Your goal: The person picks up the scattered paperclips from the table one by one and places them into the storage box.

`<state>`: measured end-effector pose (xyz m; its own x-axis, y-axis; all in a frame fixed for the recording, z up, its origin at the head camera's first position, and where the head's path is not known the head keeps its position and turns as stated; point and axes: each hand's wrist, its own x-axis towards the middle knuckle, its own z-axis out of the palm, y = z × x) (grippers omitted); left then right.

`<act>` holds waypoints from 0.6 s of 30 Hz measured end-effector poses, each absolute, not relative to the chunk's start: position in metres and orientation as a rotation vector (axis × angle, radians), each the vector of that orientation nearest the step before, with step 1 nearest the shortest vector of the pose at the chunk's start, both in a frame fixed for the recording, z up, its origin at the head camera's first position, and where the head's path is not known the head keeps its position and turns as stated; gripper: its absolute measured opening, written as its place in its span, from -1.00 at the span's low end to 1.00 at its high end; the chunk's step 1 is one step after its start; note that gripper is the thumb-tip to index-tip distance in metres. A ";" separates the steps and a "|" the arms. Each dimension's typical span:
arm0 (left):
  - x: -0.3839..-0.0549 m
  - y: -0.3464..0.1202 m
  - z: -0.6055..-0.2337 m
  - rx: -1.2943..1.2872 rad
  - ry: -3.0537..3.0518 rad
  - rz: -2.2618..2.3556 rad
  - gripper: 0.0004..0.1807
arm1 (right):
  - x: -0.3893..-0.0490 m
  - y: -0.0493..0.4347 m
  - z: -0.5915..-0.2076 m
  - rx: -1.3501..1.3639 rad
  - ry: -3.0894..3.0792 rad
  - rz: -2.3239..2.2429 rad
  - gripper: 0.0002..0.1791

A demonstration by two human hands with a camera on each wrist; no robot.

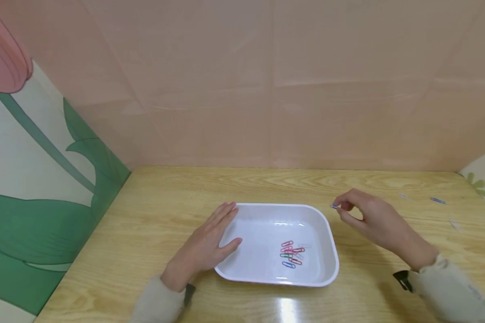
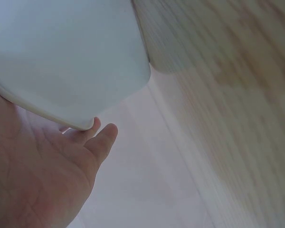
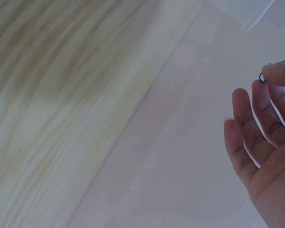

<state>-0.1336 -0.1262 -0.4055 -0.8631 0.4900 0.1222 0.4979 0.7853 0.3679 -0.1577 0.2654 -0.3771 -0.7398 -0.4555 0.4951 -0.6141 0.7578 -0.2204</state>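
Between the thumb and fingertips of my right hand (image 1: 373, 220) is a blue paper clip (image 1: 334, 207), held just beyond the tray's right rim. The right wrist view shows one looped end of the clip (image 3: 262, 78) at the fingertips, the other fingers loosely bent. My left hand (image 1: 206, 244) rests on the left rim of a white tray (image 1: 250, 269), fingers extended toward the far left corner and thumb reaching over the inside. In the tray's right half lies a small pile of red, pink, green, white and blue paper clips (image 1: 289, 265).
On the table (image 1: 165, 188) to the right lie another blue paper clip (image 1: 438, 200), a white paper clip (image 1: 404, 196) and a second pale clip (image 1: 455, 224). A pinkish wall covering (image 1: 266, 112) rises behind the table, and a flower-printed panel (image 1: 24, 224) stands at the left.
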 end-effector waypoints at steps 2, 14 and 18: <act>-0.134 -0.126 -0.406 -0.819 -2.947 -0.615 -0.19 | -0.154 0.259 -0.377 0.843 -2.526 0.529 -0.70; -0.135 -0.127 -0.408 -0.841 -2.921 -0.617 -0.24 | -0.143 0.222 -0.379 0.947 -2.569 0.571 -0.75; -0.135 -0.127 -0.409 -0.849 -2.903 -0.622 -0.25 | -0.143 0.213 -0.380 0.954 -2.607 0.582 -0.78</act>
<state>-0.1350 -0.1273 -0.4087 -0.8474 0.5058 0.1615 0.5276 0.7677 0.3636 -0.1428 0.2135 -0.3801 -0.7325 -0.5425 0.4112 -0.6659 0.6964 -0.2676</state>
